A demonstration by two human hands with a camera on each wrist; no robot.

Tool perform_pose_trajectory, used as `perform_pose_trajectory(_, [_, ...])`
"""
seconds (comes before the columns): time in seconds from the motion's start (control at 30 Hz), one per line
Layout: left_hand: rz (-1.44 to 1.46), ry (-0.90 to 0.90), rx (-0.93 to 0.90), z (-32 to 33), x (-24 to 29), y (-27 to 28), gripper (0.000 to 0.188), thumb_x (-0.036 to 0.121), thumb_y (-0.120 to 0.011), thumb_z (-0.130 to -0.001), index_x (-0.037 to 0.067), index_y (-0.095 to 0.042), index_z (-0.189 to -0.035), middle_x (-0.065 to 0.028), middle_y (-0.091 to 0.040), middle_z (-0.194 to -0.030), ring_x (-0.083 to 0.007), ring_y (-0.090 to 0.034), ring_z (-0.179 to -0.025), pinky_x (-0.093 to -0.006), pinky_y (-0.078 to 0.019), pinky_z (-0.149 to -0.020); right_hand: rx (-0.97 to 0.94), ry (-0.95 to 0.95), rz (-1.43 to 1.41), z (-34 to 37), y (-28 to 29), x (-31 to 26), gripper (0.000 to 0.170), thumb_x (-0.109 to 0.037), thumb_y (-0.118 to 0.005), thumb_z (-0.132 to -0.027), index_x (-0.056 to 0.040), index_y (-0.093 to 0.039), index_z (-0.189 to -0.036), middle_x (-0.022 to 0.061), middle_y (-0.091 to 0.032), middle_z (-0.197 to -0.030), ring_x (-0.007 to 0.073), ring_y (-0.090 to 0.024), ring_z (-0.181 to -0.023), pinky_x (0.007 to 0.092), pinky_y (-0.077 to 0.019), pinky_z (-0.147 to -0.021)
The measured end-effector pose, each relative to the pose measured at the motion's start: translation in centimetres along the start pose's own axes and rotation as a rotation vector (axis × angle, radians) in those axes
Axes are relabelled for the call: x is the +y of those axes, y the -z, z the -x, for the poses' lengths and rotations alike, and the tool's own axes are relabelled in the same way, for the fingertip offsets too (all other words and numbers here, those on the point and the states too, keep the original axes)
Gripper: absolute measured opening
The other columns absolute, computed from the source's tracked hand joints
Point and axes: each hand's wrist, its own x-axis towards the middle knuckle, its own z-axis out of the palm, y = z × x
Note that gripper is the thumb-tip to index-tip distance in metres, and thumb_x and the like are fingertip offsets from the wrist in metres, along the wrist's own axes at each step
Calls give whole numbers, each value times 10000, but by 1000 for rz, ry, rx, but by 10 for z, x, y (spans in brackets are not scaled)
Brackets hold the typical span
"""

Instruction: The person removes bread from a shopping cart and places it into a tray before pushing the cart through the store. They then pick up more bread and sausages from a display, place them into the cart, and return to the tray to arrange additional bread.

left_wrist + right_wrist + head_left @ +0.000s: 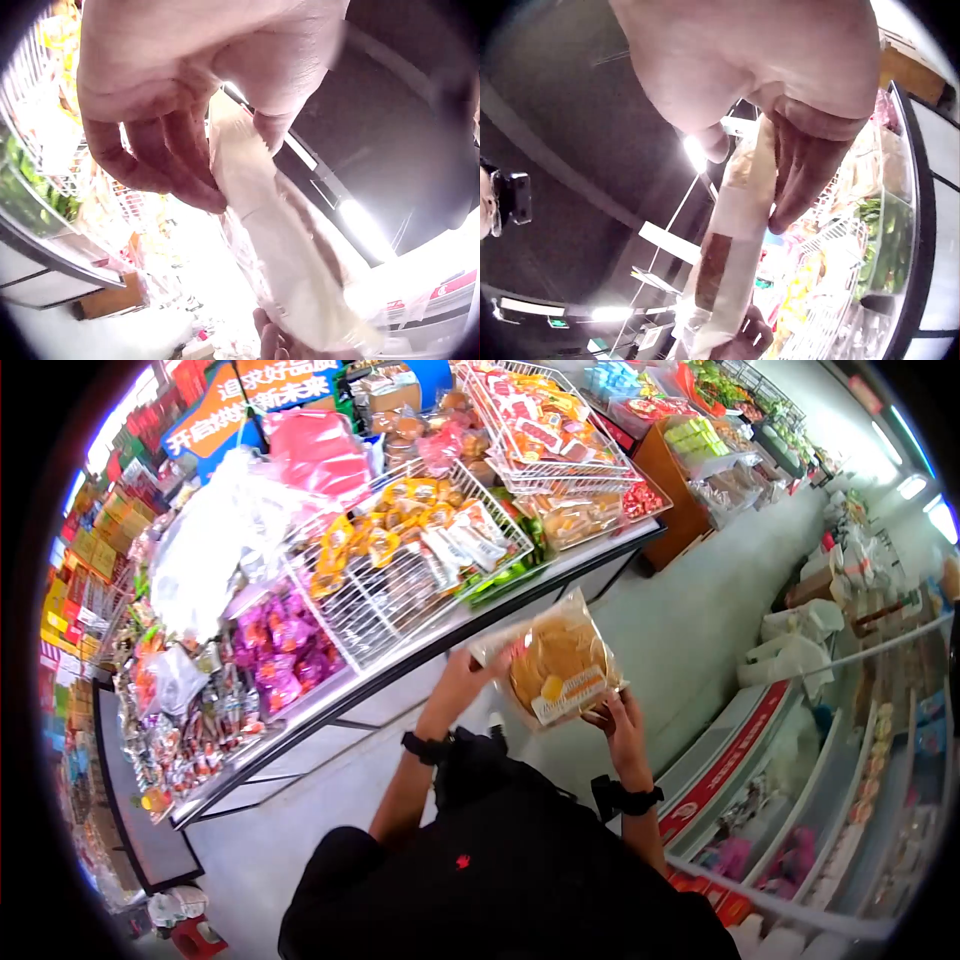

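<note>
A clear-wrapped pack of flat round bread (560,655) with a white and yellow label is held up in front of the body, over the floor beside the display table. My left hand (462,688) pinches its left edge between thumb and fingers. At the lower right corner, my right hand (622,728) grips it the same way. Seen edge-on in the left wrist view, the pack (281,247) looks thin, with a pale wrapper. In the right wrist view, the thumb and fingers of the right hand (780,90) lie on opposite faces of the pack.
The display table (420,645) carries a white wire basket (365,625) of wrapped snacks, purple-wrapped sweets (285,645) and a pink bag (318,455). A second wire basket (545,425) stands at the back. On the right is a glass-topped freezer (800,780); grey floor (690,625) runs between.
</note>
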Motion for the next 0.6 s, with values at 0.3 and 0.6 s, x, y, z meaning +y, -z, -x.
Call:
perform_pose_trajectory(0.3, [-80, 2, -46, -149, 32, -60, 395, 221, -657, -922, 9, -550, -1238, -50, -627, -1119, -131, -558, -1034, -290, -447, -918, -17, -72, -119, -159, 70, -5, 333, -191, -544, -988, 9, -490, -1249, 73, -618, -1085, 130, -634, -935, 270, -543, -789])
perform_pose_trajectory(0.6, [-242, 201, 183, -273, 0, -93, 511, 267, -691, -879, -39, -525, -1254, -98, -629, -1119, -155, -563, -1008, -313, -446, -902, -203, -234, -41, -347, 117, -24, 384, -187, -615, -942, 35, -494, -1231, 94, -643, -1070, 174, -657, -900, 324, -551, -791])
